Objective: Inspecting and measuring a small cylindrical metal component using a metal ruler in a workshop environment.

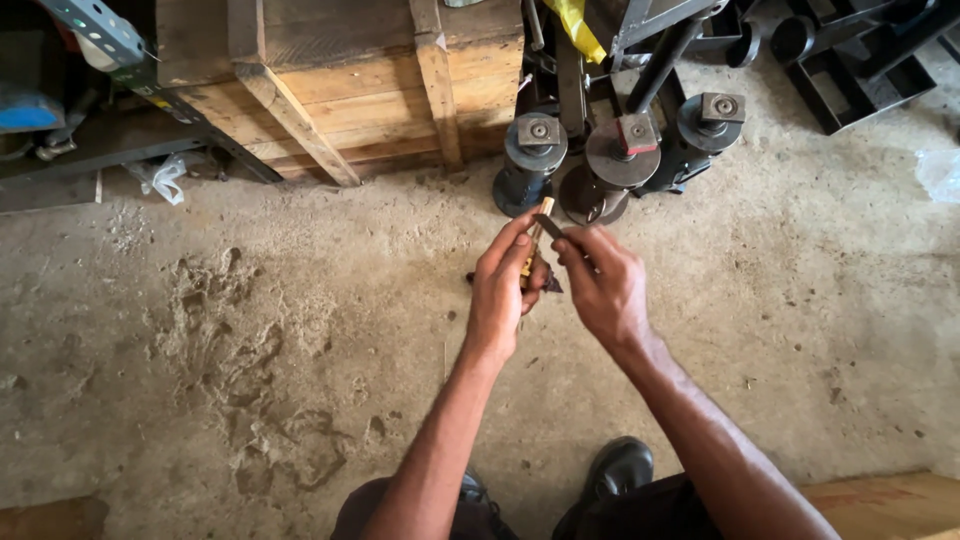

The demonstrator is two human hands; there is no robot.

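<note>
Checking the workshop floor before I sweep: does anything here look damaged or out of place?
Yes. The grey concrete floor is pitted and crumbled left of the hands, with loose grit. A crumpled clear plastic scrap lies by the wooden crate. The left hand and right hand hold a small stick-like piece.

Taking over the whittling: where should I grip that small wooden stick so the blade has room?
Probably grip the wooden stick by its lower half, coming from the left, as the left hand does. Its pale tip points up and away, and the right hand brings the dark blade from the right.
</note>
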